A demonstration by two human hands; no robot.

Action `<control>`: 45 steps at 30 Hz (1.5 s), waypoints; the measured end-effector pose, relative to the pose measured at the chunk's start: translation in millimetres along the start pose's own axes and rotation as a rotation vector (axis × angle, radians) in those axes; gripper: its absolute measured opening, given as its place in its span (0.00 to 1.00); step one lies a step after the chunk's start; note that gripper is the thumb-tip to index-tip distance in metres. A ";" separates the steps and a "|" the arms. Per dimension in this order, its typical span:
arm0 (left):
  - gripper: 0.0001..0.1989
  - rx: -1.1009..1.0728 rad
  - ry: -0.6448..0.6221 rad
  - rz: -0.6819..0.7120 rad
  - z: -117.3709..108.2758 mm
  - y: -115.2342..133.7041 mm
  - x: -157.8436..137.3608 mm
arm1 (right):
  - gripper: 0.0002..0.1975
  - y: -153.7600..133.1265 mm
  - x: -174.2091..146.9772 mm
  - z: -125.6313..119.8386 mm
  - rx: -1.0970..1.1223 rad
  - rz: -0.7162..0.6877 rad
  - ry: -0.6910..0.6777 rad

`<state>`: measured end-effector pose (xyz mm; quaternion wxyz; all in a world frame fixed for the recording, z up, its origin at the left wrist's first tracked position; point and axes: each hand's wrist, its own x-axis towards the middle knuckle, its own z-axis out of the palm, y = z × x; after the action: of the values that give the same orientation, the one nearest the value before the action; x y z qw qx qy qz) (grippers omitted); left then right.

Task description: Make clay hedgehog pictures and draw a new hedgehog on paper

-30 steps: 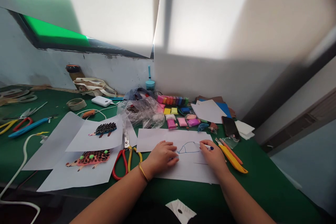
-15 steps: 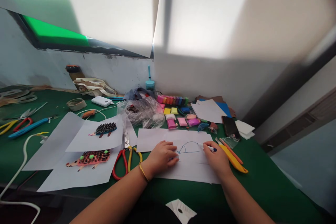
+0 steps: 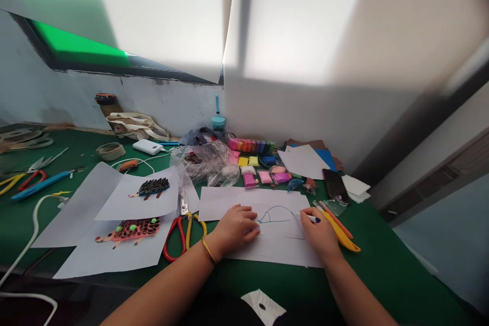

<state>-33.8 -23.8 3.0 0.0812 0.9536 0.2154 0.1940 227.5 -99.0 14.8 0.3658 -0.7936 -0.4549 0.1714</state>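
Right hand (image 3: 321,234) gripped white marker (image 3: 312,218) at blue outline on white paper (image 3: 263,250), near tabletop's (image 3: 385,270) front edge; left hand (image 3: 237,229) rested loosely spread on paper. Scissors (image 3: 184,208) crowded left forearm. Toward back edge, packets (image 3: 249,180) held colored clay; clear bag (image 3: 214,165) held something dark, unclear.

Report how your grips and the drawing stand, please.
Right grip holds pen. Left grip rests on paper. Blue outline open at right. No obstruction seen.

Craft workspace: green table (image 3: 385,265) with scissors (image 3: 188,224), colourful packets (image 3: 249,180), animal pictures (image 3: 154,188), line drawing (image 3: 278,215).
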 end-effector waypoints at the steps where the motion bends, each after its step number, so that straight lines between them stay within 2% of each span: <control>1: 0.10 -0.001 0.003 -0.004 0.2 0.0 0.0 | 0.16 0.5 0.2 0.0 0.001 0.005 0.004; 6: 0.10 -0.004 0.006 -0.009 -0.1 0.2 -0.1 | 0.14 4.6 1.2 1.0 0.016 0.001 0.021; 12: 0.10 0.004 0.006 -0.017 -2.0 1.5 -0.3 | 0.14 10.4 -1.0 -1.2 0.144 -0.007 0.076; 23: 0.10 0.019 0.005 -0.023 -2.4 2.0 -0.4 | 0.14 1.6 -4.1 -3.5 0.164 -0.007 -0.081; 30: 0.10 0.017 0.003 -0.019 -2.0 2.0 0.5 | 0.14 4.0 -2.3 -2.8 0.117 0.008 -0.099; 36: 0.10 0.019 0.008 -0.023 -1.2 1.6 -0.2 | 0.15 7.5 0.8 -2.3 0.079 -0.018 -0.009; 45: 0.10 0.003 0.000 -0.017 -2.6 2.1 0.1 | 0.15 9.4 1.1 -3.0 0.063 -0.006 0.035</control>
<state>-34.0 -25.4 5.9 0.0812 0.9519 0.2236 0.1929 235.5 -102.3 10.0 0.3993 -0.7832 -0.4450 0.1706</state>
